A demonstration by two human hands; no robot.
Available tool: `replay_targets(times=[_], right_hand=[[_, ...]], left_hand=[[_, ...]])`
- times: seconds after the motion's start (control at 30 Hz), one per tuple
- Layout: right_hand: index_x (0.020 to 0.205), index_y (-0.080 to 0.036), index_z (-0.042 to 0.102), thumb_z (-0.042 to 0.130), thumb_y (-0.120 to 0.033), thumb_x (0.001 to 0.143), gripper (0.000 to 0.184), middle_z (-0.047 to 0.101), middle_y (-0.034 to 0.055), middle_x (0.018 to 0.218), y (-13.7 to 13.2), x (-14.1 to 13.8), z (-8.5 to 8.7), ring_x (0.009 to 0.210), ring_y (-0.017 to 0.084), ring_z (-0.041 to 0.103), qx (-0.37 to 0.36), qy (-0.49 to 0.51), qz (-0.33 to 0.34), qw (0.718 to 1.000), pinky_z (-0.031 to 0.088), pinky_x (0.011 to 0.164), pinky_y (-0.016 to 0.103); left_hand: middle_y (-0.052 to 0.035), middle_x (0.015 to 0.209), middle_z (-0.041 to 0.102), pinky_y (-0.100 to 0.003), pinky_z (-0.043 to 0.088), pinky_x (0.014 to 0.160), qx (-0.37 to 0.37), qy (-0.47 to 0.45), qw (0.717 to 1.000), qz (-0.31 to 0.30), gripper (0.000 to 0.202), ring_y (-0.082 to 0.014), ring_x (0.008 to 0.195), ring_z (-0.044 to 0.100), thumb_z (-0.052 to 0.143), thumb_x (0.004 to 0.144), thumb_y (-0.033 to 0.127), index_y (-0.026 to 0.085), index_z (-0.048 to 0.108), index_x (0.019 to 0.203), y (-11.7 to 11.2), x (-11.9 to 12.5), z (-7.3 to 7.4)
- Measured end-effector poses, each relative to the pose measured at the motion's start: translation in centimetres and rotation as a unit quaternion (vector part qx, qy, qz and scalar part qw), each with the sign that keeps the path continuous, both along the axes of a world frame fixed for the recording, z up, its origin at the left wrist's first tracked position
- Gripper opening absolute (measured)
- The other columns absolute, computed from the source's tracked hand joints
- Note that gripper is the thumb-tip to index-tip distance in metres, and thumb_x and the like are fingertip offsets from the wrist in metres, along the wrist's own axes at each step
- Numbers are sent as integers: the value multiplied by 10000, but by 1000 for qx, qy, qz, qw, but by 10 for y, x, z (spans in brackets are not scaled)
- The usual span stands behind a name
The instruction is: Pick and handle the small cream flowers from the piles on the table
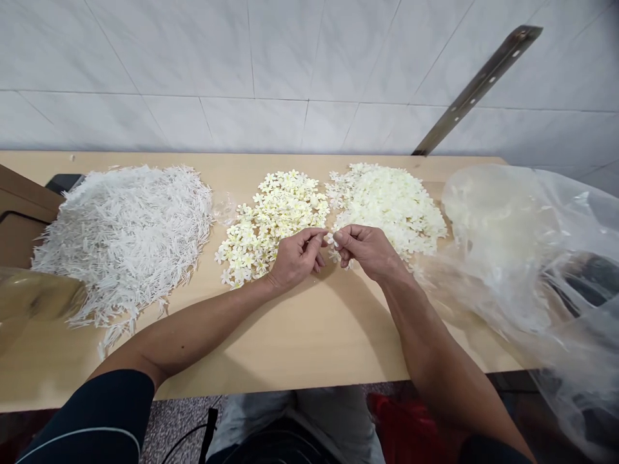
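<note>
My left hand point(298, 259) is closed in a pinch, thumb against forefinger, in front of a heap of pale yellow-centred artificial flowers point(275, 216). Whatever lies between those fingertips is too small to make out. Just to its right, my right hand point(365, 250) pinches a small white artificial flower point(332, 240) at its fingertips. The two hands nearly meet over the table. Behind my right hand spreads a second heap of paler, flatter flower pieces point(389, 203). A big pile of thin white stem-like pieces point(140, 225) lies on the left.
A clear plastic bag point(503, 238) with pale contents slumps over the table's point(309, 348) right end. Brown cardboard point(24, 212) and a roll-like tan item point(39, 293) stand at the left edge. A slotted metal strip point(476, 90) leans on the tiled wall.
</note>
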State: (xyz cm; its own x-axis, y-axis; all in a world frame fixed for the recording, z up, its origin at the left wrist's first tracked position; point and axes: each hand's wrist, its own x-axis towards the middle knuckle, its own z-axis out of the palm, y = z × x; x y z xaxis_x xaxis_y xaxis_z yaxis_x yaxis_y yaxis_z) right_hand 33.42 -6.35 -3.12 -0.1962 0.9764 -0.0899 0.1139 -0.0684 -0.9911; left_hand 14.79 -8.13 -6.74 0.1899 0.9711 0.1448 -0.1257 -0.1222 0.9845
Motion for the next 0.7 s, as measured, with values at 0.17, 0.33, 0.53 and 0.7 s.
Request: replay_targets(times=[0.17, 0.33, 0.53, 0.7], right_hand=[[698, -200, 649, 788, -738, 783, 562, 614, 4, 597, -2, -6, -7, 457, 122, 539, 16, -8, -6, 1000, 496, 439, 273], [688, -198, 620, 736, -743, 832, 575, 572, -5, 598, -7, -14, -7, 474, 116, 518, 10, 6, -2, 1000, 478, 422, 260], [754, -181, 686, 809, -713, 779, 546, 610, 9, 618, -7, -13, -2, 525, 133, 564, -12, 14, 5, 1000, 529, 483, 274], [816, -188, 709, 900, -613, 719, 476, 607, -9, 618, -7, -13, 1, 552, 135, 562, 3, 4, -15, 1000, 531, 495, 264]], left_hand=[[-64, 915, 729, -224, 547, 473, -44, -34, 998, -17, 462, -114, 544, 680, 641, 965, 551, 147, 693, 1181, 1, 0, 3], [-86, 895, 752, -243, 557, 466, -96, -86, 990, -57, 496, -138, 543, 697, 707, 908, 577, 124, 687, 1109, 4, -1, 11], [-37, 734, 710, -231, 540, 456, -93, -104, 989, -38, 447, -138, 533, 678, 818, 835, 471, 106, 703, 1066, 9, -1, 11], [-28, 692, 699, -236, 545, 473, -87, -90, 992, -8, 405, -137, 536, 671, 834, 818, 442, 117, 683, 1007, 13, -3, 9]])
